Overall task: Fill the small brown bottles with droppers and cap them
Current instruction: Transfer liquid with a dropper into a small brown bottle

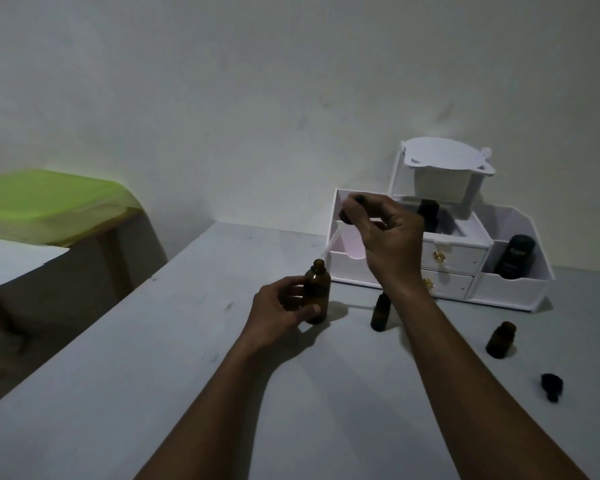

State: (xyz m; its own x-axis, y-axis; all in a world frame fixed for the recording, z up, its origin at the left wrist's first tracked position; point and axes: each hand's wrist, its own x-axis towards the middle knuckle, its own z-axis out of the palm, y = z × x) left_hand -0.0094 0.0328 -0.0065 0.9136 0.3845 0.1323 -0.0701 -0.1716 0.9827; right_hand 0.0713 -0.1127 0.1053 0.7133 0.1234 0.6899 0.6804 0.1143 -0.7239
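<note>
My left hand (280,308) grips an uncapped brown bottle (317,292) standing upright on the grey table (153,375). My right hand (385,237) is raised above and to the right of it, pinching the black bulb of a dropper (347,216). The dropper's clear glass tube slants down to the left, with its tip just above the bottle's mouth. A second small brown bottle (380,312) stands partly hidden behind my right forearm. A third, uncapped one (501,340) stands further right. A black dropper cap (552,386) lies on the table near the right edge.
A white desk organiser (513,289) with two small drawers stands at the back right, holding a dark bottle (515,254) and another dark container (428,209). A green-lidded box (45,202) sits on a lower surface at left. The table's left edge drops off.
</note>
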